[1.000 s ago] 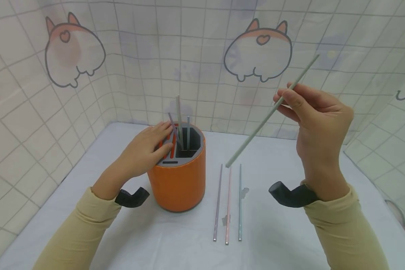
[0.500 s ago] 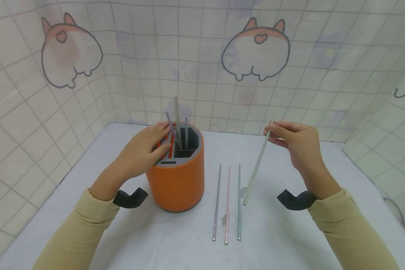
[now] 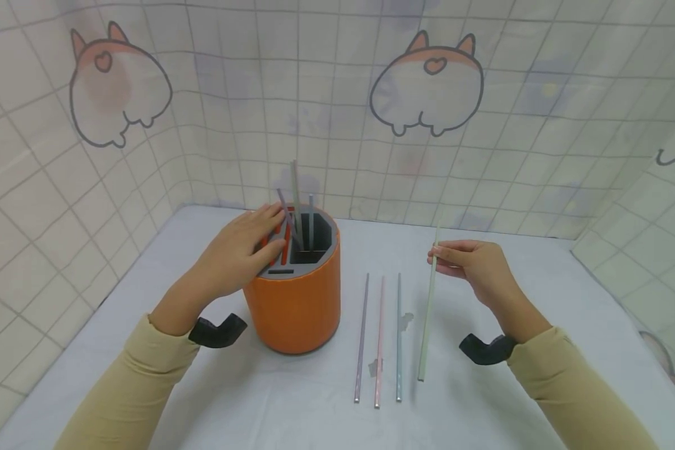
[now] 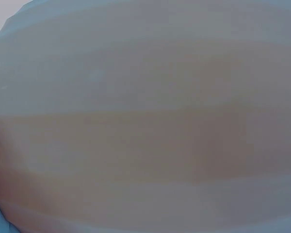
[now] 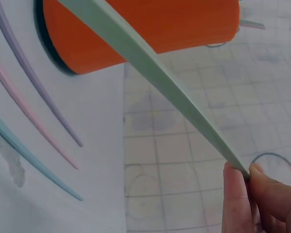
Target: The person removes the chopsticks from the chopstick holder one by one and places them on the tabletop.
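Observation:
My right hand [image 3: 472, 265] pinches a pale green chopstick [image 3: 429, 312] by its far part between thumb and fingers. Its near end points toward me, low over the table; a shadow lies beside it, and I cannot tell whether it touches. To its left, a blue chopstick [image 3: 399, 350], a pink chopstick [image 3: 379, 350] and a purple chopstick [image 3: 362, 344] lie roughly parallel. My left hand [image 3: 244, 240] rests with extended fingers on the top of an orange round holder [image 3: 295, 312]. In the right wrist view the thumb and fingertips [image 5: 235, 189] grip the green chopstick's far, thin end.
Inside the holder's dark compartment stand several more chopsticks, among them a green chopstick [image 3: 296, 187] and a blue chopstick [image 3: 311, 219]. A grid-patterned cloth [image 3: 326, 112] hangs behind the white table [image 3: 292, 406]. Only a blurred, banded surface fills the left wrist view.
My right hand has come down and turned the green chopstick from a raised slant to near the table, right of the blue one. The left hand stays on the holder.

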